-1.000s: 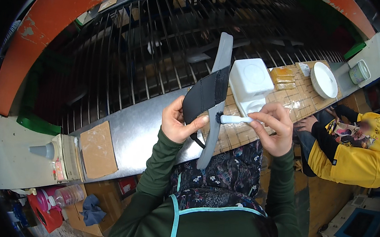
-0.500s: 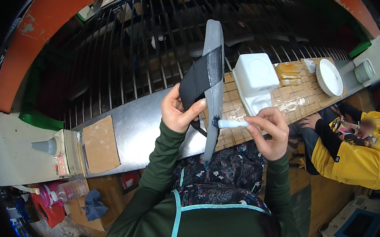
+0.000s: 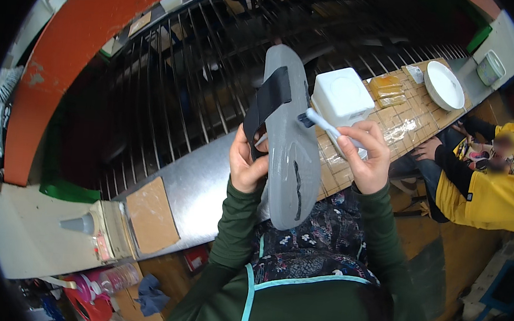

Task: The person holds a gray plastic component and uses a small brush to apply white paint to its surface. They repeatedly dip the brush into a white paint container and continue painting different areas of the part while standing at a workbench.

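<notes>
My left hand [image 3: 248,167] grips a slide sandal by its black strap side, fingers partly hidden behind it. The sandal [image 3: 294,164] stands nearly upright, its broad grey sole face turned toward me and the black strap [image 3: 273,94] on the left. A dark wavy line or slot runs down the lower part of that grey face. My right hand [image 3: 364,153] pinches a small brush [image 3: 324,124] by its pale handle. Its dark bristles are at the right edge of the sole, about mid-upper height; whether they touch it I cannot tell.
Behind the sandal a white plastic container [image 3: 343,95], an amber block [image 3: 388,90] and a white bowl [image 3: 444,86] stand on a woven-patterned board. Metal rollers [image 3: 184,87] run beyond the bench. Cardboard [image 3: 153,215] lies at left. A person in yellow [image 3: 487,181] sits at right.
My left hand has turned the sandal from edge-on so its grey face shows. The brush has moved up from the lower sole to its upper right edge.
</notes>
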{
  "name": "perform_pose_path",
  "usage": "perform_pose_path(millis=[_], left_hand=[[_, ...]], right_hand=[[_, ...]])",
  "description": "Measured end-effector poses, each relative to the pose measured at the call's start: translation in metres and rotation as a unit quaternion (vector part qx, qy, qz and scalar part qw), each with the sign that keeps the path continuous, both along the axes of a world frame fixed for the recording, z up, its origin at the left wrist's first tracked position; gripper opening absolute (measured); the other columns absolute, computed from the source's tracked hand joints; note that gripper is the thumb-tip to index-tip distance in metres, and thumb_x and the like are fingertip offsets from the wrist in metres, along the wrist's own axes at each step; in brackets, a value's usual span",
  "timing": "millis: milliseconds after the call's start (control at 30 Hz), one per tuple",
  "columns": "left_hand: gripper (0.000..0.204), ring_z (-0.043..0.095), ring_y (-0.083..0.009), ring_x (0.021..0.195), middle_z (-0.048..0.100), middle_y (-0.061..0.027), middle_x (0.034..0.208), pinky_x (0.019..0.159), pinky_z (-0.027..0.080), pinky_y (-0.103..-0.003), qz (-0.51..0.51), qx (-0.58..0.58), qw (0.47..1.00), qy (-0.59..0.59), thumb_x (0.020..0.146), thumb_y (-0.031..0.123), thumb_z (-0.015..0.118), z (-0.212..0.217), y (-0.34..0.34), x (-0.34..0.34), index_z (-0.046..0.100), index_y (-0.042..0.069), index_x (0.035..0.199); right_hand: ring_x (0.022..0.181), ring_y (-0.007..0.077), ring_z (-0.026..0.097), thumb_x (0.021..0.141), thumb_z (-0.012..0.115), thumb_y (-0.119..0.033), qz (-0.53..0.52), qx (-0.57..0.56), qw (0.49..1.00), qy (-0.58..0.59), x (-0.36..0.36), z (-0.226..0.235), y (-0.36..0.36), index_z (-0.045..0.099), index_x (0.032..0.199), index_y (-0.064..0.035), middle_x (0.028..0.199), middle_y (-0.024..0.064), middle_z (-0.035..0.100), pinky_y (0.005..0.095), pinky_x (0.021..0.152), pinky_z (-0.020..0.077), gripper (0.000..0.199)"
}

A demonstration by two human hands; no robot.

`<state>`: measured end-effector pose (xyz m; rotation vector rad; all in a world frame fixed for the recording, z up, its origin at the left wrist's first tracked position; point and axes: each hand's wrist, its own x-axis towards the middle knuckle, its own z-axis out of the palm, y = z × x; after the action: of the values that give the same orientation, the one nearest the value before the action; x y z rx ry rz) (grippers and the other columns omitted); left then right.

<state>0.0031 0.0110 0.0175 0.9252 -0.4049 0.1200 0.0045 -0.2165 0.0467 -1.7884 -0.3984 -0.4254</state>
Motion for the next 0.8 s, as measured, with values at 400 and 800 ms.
perform_pose_path(millis=[400,800], left_hand=[[0.059,0.064,-0.0136,0.090,0.062,-0.0066,0.104,0.080,0.052,-0.027,0.099,0.053,0.993,0.034,0.079,0.027,0.080,-0.028,0.007,0.008,0.049,-0.001,0.121],[0.047,0.066,-0.0157,0.079,0.059,-0.0118,0.111,0.070,0.055,-0.027,0.242,0.078,0.967,0.025,0.083,0.014,0.075,-0.035,0.010,0.015,0.049,-0.002,0.120]], right_hand=[[0.080,0.0121,0.059,0.084,0.072,-0.009,0.076,0.013,0.995,0.056,0.002,-0.003,-0.003,0.075,0.098,-0.0026,0.094,0.0056,0.058,0.0248,0.068,0.0506,0.015],[0.083,0.0125,0.057,0.085,0.070,-0.006,0.090,0.097,0.978,0.163,-0.034,-0.024,-0.002,0.073,0.096,0.0014,0.090,0.0042,0.058,0.0236,0.073,0.0449,0.013]])
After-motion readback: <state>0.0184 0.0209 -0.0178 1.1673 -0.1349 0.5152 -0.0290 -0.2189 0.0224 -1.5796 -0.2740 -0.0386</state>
